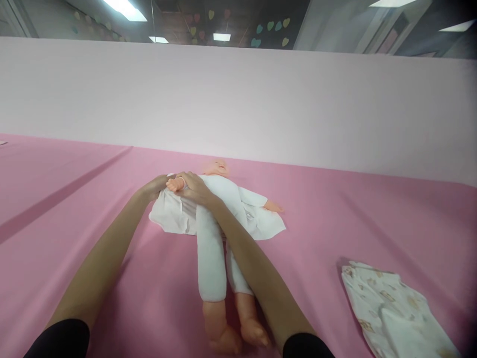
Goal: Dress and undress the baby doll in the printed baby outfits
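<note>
You have one view only, from the camera on your head, looking forward and down along your forearms across the pink table (372,219). It sits close over the near edge and faces the pale wall (261,99) beyond.

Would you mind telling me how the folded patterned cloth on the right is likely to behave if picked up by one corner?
The patterned cloth looks thin and creased, so it would probably hang limp and unfold. It seems light, and should drag rather than roll on the pink tablecloth.
</note>
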Motion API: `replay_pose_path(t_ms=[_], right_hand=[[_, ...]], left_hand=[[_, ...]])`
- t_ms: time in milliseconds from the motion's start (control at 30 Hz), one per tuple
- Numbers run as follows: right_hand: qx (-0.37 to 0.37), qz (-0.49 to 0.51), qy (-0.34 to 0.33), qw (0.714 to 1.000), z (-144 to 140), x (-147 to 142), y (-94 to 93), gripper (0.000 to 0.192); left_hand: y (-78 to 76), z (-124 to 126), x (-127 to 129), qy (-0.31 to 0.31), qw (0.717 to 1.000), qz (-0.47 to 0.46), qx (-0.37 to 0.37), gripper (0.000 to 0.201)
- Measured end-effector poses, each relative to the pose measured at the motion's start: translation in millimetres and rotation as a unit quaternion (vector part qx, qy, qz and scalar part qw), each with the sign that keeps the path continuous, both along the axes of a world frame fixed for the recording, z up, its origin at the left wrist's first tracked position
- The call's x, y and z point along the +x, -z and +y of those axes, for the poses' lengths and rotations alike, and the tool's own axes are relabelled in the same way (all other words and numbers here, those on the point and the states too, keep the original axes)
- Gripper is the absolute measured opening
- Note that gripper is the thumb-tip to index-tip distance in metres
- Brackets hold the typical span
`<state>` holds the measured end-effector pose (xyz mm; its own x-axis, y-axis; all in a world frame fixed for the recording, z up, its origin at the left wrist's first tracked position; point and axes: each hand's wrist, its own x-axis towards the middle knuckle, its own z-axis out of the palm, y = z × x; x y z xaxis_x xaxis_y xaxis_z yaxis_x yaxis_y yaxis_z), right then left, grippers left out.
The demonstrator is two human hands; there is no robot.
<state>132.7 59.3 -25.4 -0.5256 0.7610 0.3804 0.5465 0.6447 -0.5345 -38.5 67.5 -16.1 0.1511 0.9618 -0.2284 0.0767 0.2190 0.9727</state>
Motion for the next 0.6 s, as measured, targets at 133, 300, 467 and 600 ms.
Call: replay_pose_path(t_ms=[133,300,467,600], right_hand=[[-0.048,-0.008,-0.014,0.999,0,3,-4.9,0.039],[-0.018,0.004,0.034,0.999,-1,2,1.4,0.039],[0.062,-0.061,0.092,0.992,-3,-3,12.6,0.034],[0.069,-0.089,0.102,0.988,-1,-5,16.0,0.028]], left_hand=[[-3.3,-1,-6,0.061,0.998,0.005,0.024,0.032],[-14.7,-1,-8,0.022,0.999,-0.005,0.043,0.039],[-34.8,-11,-8,0.036,0.997,-0.002,0.065,0.068],[-40.6,-17,-11,0.056,0.993,0.043,0.091,0.076]])
